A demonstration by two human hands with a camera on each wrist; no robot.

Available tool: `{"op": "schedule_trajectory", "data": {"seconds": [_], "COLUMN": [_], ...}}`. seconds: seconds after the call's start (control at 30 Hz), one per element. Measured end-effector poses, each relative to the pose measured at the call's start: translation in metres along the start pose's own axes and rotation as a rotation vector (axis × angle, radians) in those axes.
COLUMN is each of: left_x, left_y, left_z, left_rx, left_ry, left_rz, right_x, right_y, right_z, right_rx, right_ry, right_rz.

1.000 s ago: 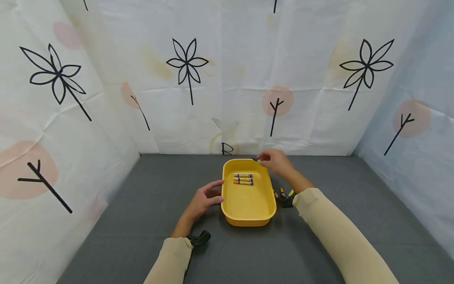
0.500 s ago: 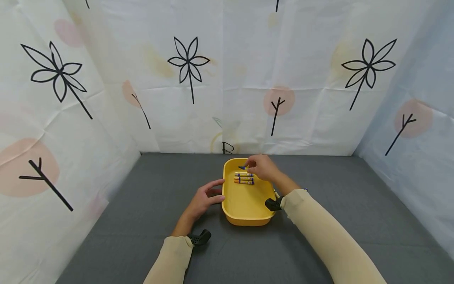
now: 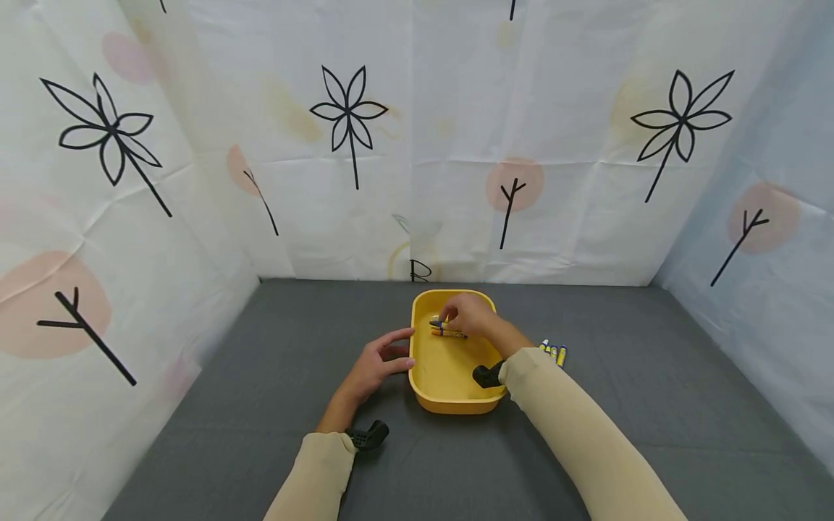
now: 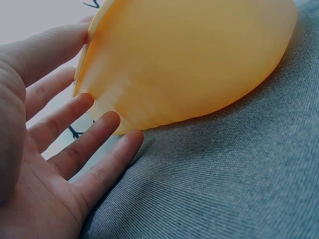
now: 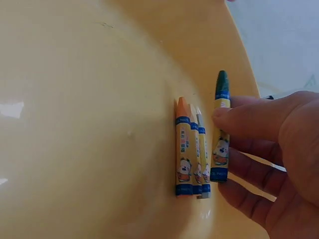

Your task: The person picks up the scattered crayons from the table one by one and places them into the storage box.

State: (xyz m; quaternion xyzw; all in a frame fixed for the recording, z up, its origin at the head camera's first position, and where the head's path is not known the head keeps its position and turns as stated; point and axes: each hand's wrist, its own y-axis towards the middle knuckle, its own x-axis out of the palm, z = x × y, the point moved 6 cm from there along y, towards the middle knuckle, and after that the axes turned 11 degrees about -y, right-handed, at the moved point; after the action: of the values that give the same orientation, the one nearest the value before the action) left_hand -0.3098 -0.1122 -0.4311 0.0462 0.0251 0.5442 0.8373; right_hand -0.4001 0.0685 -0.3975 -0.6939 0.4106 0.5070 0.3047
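Observation:
A yellow tray [image 3: 446, 376] stands on the grey cloth. My left hand [image 3: 373, 370] touches its left side, fingertips at the wall; in the left wrist view the fingers [image 4: 97, 134] are spread and fairly straight. Over the tray's far part, my right hand [image 3: 472, 316] pinches a dark green crayon [image 5: 221, 144] between thumb and fingers. Beside it on the tray floor lie an orange crayon [image 5: 183, 154], a pale peach crayon [image 5: 195, 164] and a grey crayon [image 5: 204, 172], side by side. In the head view the right hand partly hides them.
Several more crayons [image 3: 562, 355] lie on the cloth right of the tray, partly behind the right sleeve [image 3: 573, 420]. White printed fabric [image 3: 449, 217] hangs behind and at both sides. A black wrist device [image 3: 489, 375] overhangs the tray's near right part.
My right hand has moved from the tray's far right rim leftward and nearer, bringing the crayon down beside the row. The left hand stays at the tray's side.

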Motion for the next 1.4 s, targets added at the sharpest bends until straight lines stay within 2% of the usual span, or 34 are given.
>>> {"op": "schedule_trajectory", "data": {"seconds": [0.2,0.43,0.67,0.87,1.0,1.23,1.4], "left_x": [0.0,0.001,0.002,0.001,0.0,-0.011,-0.012], "left_y": [0.0,0.0,0.0,0.0,0.001,0.012,0.012], "left_z": [0.0,0.001,0.001,0.001,0.0,-0.03,-0.031], "left_rx": [0.003,0.007,0.006,0.005,0.004,0.018,0.044], "left_ry": [-0.008,-0.012,0.005,0.016,0.017,0.026,0.021], "left_rz": [-0.005,-0.004,-0.005,-0.005,-0.002,0.03,0.045], "right_x": [0.012,0.018,0.014,0.009,-0.002,-0.026,-0.041], "right_y": [0.002,0.002,-0.003,-0.002,-0.005,-0.021,-0.035], "right_z": [-0.001,0.001,0.0,0.002,0.0,-0.003,-0.002], "right_rx": [0.013,0.031,0.029,0.064,0.045,-0.031,-0.062], "right_ry": [-0.026,-0.056,-0.024,-0.022,-0.046,-0.003,0.031], "right_rz": [-0.058,-0.072,-0.076,-0.059,-0.015,0.061,0.095]}}
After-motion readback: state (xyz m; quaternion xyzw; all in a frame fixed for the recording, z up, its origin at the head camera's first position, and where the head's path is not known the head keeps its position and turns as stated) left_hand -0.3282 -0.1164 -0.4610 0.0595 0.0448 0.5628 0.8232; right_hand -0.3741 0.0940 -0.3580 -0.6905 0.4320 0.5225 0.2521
